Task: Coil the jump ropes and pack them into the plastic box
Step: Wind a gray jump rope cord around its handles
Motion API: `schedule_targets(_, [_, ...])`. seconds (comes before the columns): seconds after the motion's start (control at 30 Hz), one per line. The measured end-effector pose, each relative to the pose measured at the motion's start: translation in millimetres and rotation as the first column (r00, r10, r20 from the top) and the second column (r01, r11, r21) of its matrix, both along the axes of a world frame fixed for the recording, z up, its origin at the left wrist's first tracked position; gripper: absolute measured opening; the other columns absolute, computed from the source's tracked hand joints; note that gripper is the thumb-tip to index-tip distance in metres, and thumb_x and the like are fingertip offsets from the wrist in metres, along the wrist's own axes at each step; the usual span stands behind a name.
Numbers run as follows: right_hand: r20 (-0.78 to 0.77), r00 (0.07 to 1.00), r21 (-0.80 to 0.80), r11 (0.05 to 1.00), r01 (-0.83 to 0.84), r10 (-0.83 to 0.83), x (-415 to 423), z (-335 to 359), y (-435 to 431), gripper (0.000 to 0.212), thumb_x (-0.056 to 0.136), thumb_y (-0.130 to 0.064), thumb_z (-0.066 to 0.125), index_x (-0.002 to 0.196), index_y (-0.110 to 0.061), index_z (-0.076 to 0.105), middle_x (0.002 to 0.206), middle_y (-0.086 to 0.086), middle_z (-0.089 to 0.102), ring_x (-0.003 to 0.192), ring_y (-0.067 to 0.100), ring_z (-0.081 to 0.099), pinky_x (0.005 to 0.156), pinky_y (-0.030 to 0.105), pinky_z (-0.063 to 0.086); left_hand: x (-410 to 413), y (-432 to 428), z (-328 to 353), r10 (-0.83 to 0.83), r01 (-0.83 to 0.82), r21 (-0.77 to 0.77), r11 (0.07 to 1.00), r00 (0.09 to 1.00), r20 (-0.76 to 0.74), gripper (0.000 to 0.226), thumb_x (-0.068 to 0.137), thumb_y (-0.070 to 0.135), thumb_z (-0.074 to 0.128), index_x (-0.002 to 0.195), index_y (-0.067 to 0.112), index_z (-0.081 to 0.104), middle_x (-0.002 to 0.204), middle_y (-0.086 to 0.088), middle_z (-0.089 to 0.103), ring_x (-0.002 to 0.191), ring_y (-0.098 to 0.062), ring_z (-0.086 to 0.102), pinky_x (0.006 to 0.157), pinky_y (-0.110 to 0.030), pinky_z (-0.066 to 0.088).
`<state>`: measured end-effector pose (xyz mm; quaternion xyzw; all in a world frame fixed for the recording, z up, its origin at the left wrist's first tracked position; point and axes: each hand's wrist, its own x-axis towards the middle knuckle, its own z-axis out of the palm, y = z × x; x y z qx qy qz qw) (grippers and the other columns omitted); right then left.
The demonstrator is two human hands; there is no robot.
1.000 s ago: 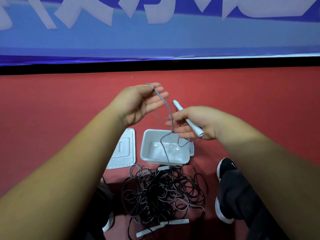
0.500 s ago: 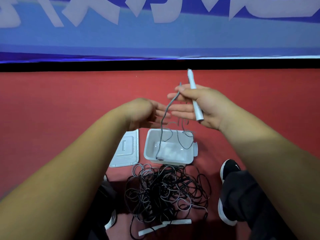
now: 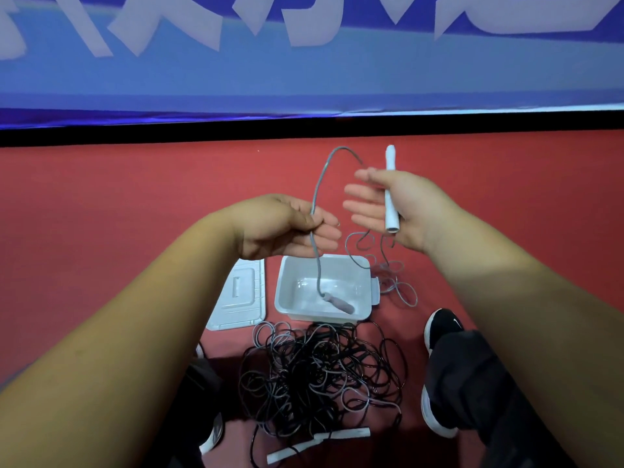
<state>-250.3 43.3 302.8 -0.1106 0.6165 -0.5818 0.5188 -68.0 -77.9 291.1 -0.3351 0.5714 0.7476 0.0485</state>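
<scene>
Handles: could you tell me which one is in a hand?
The white handle, upright in the right hand; the others hang or lie lower down.

I'm over a red floor (image 3: 101, 214), matte and evenly lit. Ahead, a black strip (image 3: 202, 131) runs along its far edge. Above that hangs a blue banner (image 3: 304, 79) with large white lettering (image 3: 202, 25), cropped at top.

Head view, single, wide-angle. Worn on the person's head; faces forward and down. Box (image 3: 283, 292) centred, close below the lens; red floor (image 3: 101, 214) all round the box; blue banner (image 3: 304, 72) beyond the box, across the top.
</scene>
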Motion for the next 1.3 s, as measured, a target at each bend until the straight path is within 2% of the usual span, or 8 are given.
schedule_targets(0.13, [-0.140,0.954,0.265,0.939,-0.220,0.264,12,-16,3,0.037,0.108,-0.034,0.056,0.138,-0.013,0.065,0.119,0.006,0.079,0.121,0.029,0.071,0.105,0.047,0.056,-3,-4,16,0.291,-0.251,0.235,0.939,0.944,-0.155,0.028,0.109,0.004,0.039,0.116,-0.001,0.066,0.105,-0.015,0.078,0.095,-0.024,0.079,0.086,-0.037,0.063])
schedule_targets(0.23, [-0.072,0.864,0.359,0.822,-0.443,0.497,23,-23,8,0.042,0.110,-0.044,0.051,0.127,-0.010,0.070,0.113,0.004,0.081,0.111,0.024,0.071,0.085,0.035,0.057,-3,-14,23,0.562,-0.444,0.435,0.783,0.805,-0.190,0.025,0.110,0.002,0.038,0.110,-0.006,0.062,0.095,-0.019,0.077,0.083,-0.026,0.079,0.074,-0.038,0.065])
schedule_targets(0.37, [0.086,0.799,0.228,0.769,-0.597,0.594,34,-18,11,0.058,0.107,-0.058,0.048,0.127,-0.008,0.070,0.116,0.011,0.079,0.116,0.028,0.074,0.110,0.047,0.053,5,-35,15,0.788,-0.645,0.500,0.578,0.600,-0.137,0.021,0.110,0.001,0.042,0.101,-0.010,0.058,0.101,-0.025,0.071,0.073,-0.034,0.078,0.069,-0.044,0.065])
schedule_targets(0.47, [0.081,0.822,0.148,0.808,-0.570,0.564,37,-12,11,0.054,0.106,-0.056,0.053,0.119,-0.009,0.075,0.099,0.005,0.079,0.101,0.029,0.077,0.091,0.049,0.062,10,-45,8,0.834,-0.729,0.441,0.524,0.545,-0.090,0.019,0.111,0.006,0.041,0.104,-0.005,0.055,0.102,-0.024,0.065,0.065,-0.036,0.076,0.066,-0.046,0.064])
schedule_targets(0.7, [-0.085,0.859,0.061,0.863,-0.502,0.505,35,-12,9,0.033,0.105,-0.032,0.065,0.117,-0.004,0.076,0.086,0.004,0.069,0.072,0.017,0.064,0.063,0.031,0.055,19,-37,10,0.405,-0.402,-0.068,0.913,0.874,0.268,0.049,0.112,0.039,0.035,0.120,-0.005,0.056,0.114,-0.021,0.075,0.097,-0.035,0.077,0.077,-0.047,0.064])
schedule_targets(0.83, [-0.057,0.831,0.019,0.833,-0.553,0.553,36,-11,10,0.031,0.102,-0.030,0.070,0.113,-0.002,0.074,0.084,0.005,0.068,0.069,0.015,0.061,0.057,0.027,0.051,19,-35,6,0.243,-0.177,-0.518,0.837,0.968,0.062,0.035,0.099,0.005,0.062,0.129,0.023,0.068,0.121,0.005,0.076,0.111,-0.018,0.072,0.093,-0.040,0.057])
schedule_targets(1.0, [-0.058,0.807,0.006,0.808,-0.589,0.588,40,-6,12,0.033,0.097,-0.033,0.073,0.111,-0.003,0.072,0.081,0.003,0.066,0.067,0.013,0.061,0.055,0.024,0.050,15,-27,3,-0.061,0.007,-0.527,0.850,0.994,-0.085,0.056,0.094,-0.010,0.057,0.134,0.028,0.068,0.132,0.007,0.071,0.104,-0.016,0.058,0.089,-0.034,0.047])
schedule_targets(1.3, [-0.024,0.830,0.024,0.831,-0.556,0.557,36,-4,12,0.028,0.098,-0.035,0.074,0.104,-0.007,0.070,0.078,0.002,0.063,0.064,0.012,0.058,0.054,0.024,0.049,8,-23,4,0.025,-0.087,-0.504,0.859,0.992,-0.128,0.014,0.101,0.009,0.065,0.108,0.011,0.077,0.104,-0.013,0.076,0.095,-0.019,0.067,0.110,-0.054,0.048])
